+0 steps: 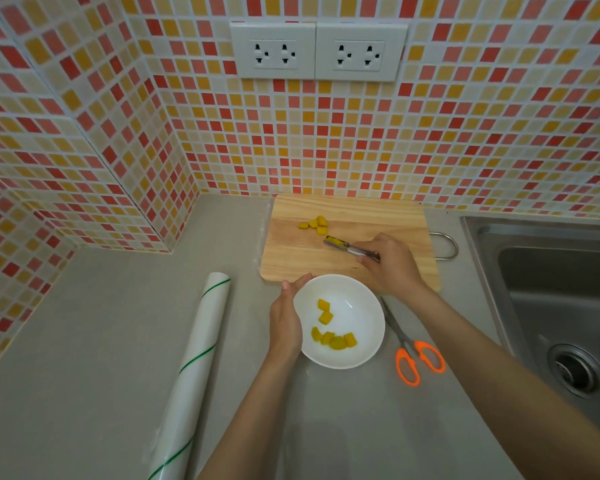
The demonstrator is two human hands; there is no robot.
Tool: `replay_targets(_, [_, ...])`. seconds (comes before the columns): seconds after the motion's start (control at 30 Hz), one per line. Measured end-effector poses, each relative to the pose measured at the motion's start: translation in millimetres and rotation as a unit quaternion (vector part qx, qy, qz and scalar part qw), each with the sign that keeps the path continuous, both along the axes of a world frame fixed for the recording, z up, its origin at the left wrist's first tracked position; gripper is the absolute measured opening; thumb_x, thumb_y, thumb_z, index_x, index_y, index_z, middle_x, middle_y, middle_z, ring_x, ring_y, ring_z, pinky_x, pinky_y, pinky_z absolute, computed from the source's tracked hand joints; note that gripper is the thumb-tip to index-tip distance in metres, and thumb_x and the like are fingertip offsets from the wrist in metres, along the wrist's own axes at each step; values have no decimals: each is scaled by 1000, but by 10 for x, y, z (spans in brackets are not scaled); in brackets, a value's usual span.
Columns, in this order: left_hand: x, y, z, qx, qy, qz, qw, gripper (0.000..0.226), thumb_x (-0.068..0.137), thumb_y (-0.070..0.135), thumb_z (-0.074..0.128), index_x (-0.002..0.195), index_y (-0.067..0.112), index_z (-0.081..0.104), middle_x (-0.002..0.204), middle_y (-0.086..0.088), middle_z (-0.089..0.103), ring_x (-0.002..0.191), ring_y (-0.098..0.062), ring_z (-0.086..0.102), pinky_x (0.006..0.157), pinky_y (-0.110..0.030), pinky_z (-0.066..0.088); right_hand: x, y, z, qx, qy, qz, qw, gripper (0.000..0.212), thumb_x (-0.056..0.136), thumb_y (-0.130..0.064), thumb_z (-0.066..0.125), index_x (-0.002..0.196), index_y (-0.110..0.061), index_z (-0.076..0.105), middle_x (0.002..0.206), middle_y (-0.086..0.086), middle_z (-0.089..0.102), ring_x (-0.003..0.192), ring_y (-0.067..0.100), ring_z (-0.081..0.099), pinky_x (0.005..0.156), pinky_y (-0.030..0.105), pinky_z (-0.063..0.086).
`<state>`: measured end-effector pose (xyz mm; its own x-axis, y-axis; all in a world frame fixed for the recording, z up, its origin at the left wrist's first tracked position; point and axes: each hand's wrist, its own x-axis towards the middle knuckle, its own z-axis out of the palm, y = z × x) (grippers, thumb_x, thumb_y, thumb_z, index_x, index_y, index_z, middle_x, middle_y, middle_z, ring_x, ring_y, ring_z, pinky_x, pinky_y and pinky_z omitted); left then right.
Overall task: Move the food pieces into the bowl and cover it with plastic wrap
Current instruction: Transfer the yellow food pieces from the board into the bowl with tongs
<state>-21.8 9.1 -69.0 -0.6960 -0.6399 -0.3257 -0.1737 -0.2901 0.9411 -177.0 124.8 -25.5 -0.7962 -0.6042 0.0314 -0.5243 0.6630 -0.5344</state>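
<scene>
Surroundings: a roll of plastic wrap (191,372) with green stripes lies on the grey counter (101,341) left of the bowl, running from the near edge toward the cutting board. Orange-handled scissors (413,351) lie just right of the bowl, blades pointing to the board. A steel sink (551,299) fills the counter's right side. Tiled wall (326,140) with two socket plates (317,51) stands behind.
Cutting board: wooden cutting board (347,240) at the counter's back edge against the wall; a small cluster of yellow food pieces (315,225) rests near its far left part.
Bowl: white bowl (340,322) just in front of the board's near edge, holding several yellow pieces.
Left grip: left hand (286,320), fingers straight, pressed along the bowl's left rim.
Right grip: right hand (388,265) over the board, fingers curled round metal tongs (347,247), whose tips pinch one yellow piece near the cluster.
</scene>
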Motion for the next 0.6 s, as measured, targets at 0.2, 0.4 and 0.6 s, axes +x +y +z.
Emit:
replay_targets(0.2, [-12,0,11,7,9,0,1000,51,102,35,21,113,15,67,97,4,70,78,1,67,62,-9,50,487,453,274,12,-17,52,998,33,85,-15,63,116,-23,67,93,7,59,90,26,58,72,37,46])
replay_targets(0.4, [-9,9,16,6,12,-5,1000,53,102,36,21,115,13,66,101,3,69,83,0,66,63,-8,49,598,547,385,139,26,98,985,39,84,-24,64,123,-32,60,102,6,56,96,28,57,69,32,36])
replay_targets(0.6, [2,15,22,3,9,-1,1000,52,102,37,20,114,16,67,111,-4,69,94,-11,65,71,-14,52,222,455,279,107,25,26,994,47,85,-23,65,131,-23,54,110,11,56,104,31,57,81,37,44])
